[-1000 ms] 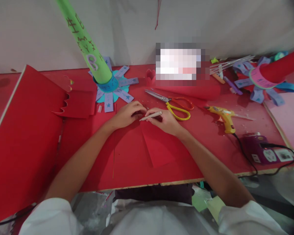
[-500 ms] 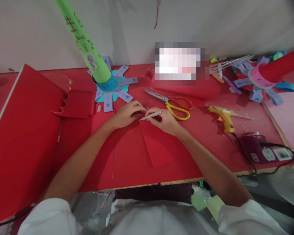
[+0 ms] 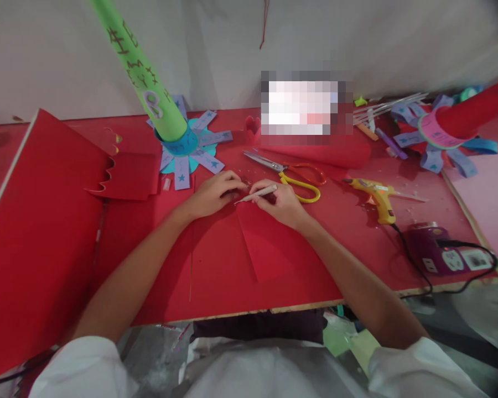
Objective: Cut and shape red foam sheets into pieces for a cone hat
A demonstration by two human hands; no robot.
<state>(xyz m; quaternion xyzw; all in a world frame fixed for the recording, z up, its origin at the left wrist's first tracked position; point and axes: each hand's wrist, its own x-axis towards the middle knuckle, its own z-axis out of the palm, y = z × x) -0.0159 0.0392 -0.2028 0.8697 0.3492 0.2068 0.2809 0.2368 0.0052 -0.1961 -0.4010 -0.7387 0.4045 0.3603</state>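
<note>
The green tube (image 3: 139, 69) bears 生, 日, M, Y and B (lettering on the pink band (image 3: 437, 137) blurs).

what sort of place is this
Probably a craft table, at home or in a classroom; the view doesn't settle which. The yellow-handled glue gun, the scissors and the decorated green paper tube suggest it.

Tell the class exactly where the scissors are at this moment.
In the head view, the scissors lie on the red table slightly right of centre, just beyond the right hand and left of the yellow glue gun.
</note>
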